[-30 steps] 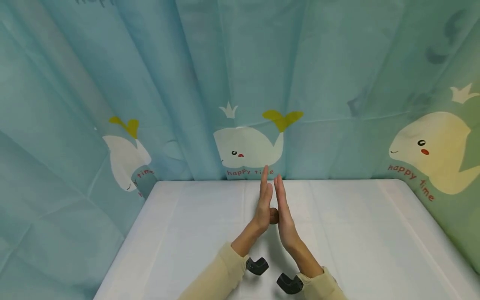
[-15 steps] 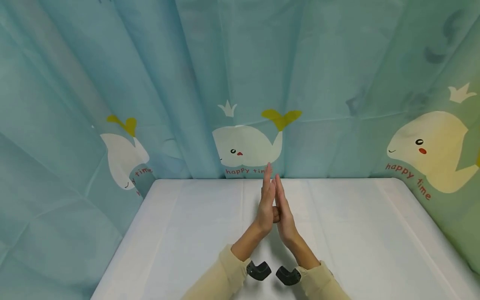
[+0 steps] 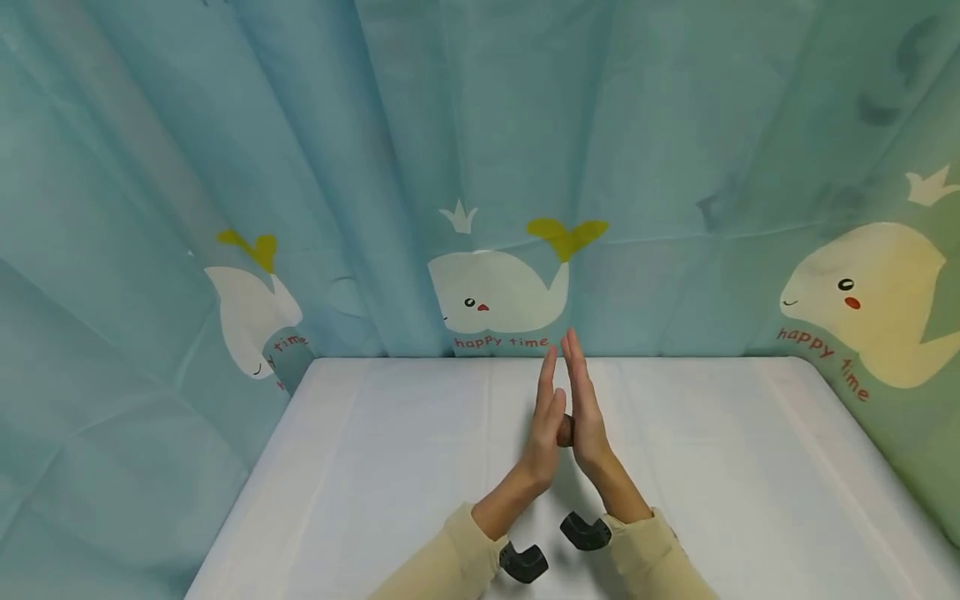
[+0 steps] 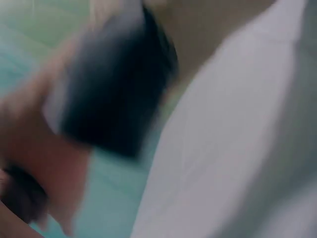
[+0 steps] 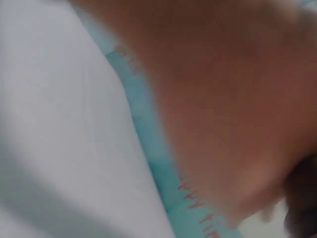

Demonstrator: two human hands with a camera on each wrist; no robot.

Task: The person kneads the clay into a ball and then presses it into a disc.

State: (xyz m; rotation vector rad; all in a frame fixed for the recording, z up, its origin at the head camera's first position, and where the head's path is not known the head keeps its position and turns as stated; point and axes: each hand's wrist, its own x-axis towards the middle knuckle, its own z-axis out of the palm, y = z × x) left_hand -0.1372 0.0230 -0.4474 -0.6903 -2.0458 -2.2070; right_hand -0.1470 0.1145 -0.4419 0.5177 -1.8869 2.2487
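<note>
Brown ball held between two flat palms

On my head feed, the left hand (image 3: 542,437) and right hand (image 3: 591,425) stand upright over the white table (image 3: 397,467), palms facing. A small brown ball (image 3: 566,431) sits between them, apparently touching both palms. Both sets of fingers point straight ahead, none curled round the ball; seen edge-on, I can't tell whether neighbouring fingers are spread or together. The fingertips of the two hands are close but apart, I suspect because the ball acts as a spacer. With nothing gripping it, I judge that pressure from both sides holds it, so uneven pressure could let it slip. Black wrist cameras (image 3: 523,564) sit inside the pale cuffs (image 3: 480,533), presumably to watch the palms. A whale-print curtain (image 3: 660,283) hangs behind.

My left wrist feed is badly blurred: a dark block fills the middle, and a dark round patch at lower left is probably the ball against skin.

My right wrist feed is mostly blurred skin, with a dark patch at the lower right edge, likely the ball again; finger positions I can't read there.
</note>
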